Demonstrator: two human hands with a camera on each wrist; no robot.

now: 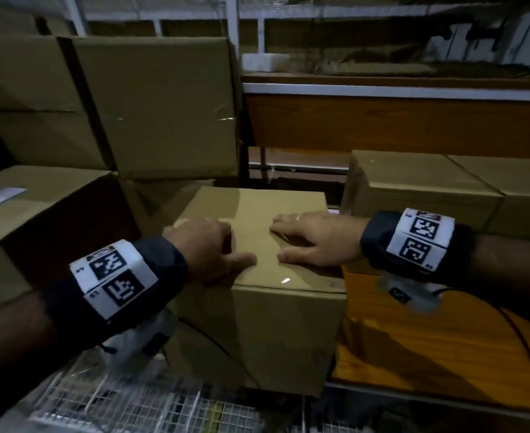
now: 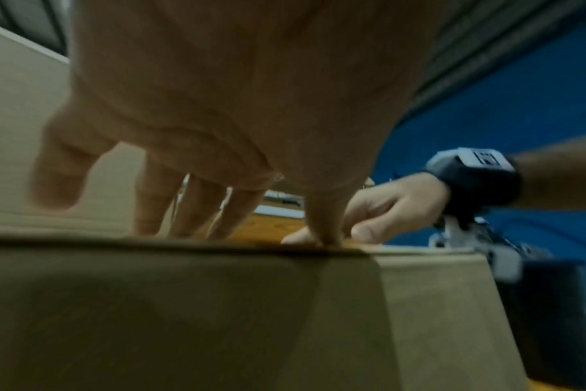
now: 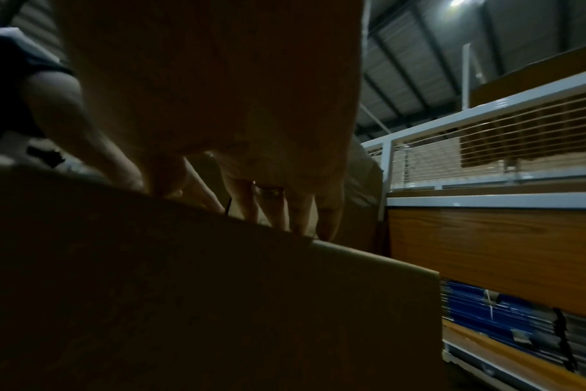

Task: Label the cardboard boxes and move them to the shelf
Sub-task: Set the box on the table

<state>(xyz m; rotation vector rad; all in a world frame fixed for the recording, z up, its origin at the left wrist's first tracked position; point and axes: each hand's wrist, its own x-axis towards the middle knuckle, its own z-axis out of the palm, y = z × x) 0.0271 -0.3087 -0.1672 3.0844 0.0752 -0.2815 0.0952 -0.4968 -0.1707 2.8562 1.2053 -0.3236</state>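
Wire mesh (image 1: 151,407): nearest, bottom of head view, under the L forearm.
Box in hand reach (image 1: 276,326): 1 plain cardboard box, centre, w/ both hands on its top; near-right top corner pokes toward camera. No label seen on it.
Left hand (image 1: 206,245): fingers straight-ish and spread, lying flat on the top's L side, thumb tip pressed at the near edge (left wrist view shows this best) (image 2: 218,111).
Right hand (image 1: 313,237): flat on the top's R side, fingers extended leftward, not gripping; ring on 1 finger (image 3: 238,111).
Wrist bands: 2, one per wrist, black-white square codes; tiny print unreadable.
Orange wood shelf board (image 1: 429,348): just R of the box, bare.
Other boxes: approx 6 – stacked L (image 1: 160,101), 2 at R (image 1: 413,189).
White label (image 1: 2,194): 1, on a L box top; text too blurred.
Rack (image 1: 382,89): behind, white frame, open gap beyond the box.
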